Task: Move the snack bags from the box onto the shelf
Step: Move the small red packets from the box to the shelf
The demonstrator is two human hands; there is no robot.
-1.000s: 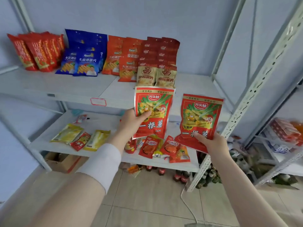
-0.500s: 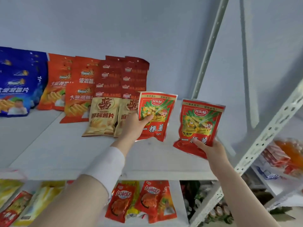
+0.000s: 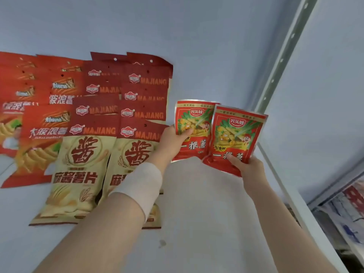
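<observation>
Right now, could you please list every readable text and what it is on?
"MAJIANG": red tops of the beige bags.
"麻酱薯片": their fronts.
"大波浪": orange bag.
"一根葱": left red bag, right red bag.
"非油炸": right red bag.
Smaller print: too blurred.

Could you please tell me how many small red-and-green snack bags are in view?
2. The left bag is gripped by the left hand; the right bag, overlapping its edge, is held by the right hand. Others could hide behind them.
</observation>
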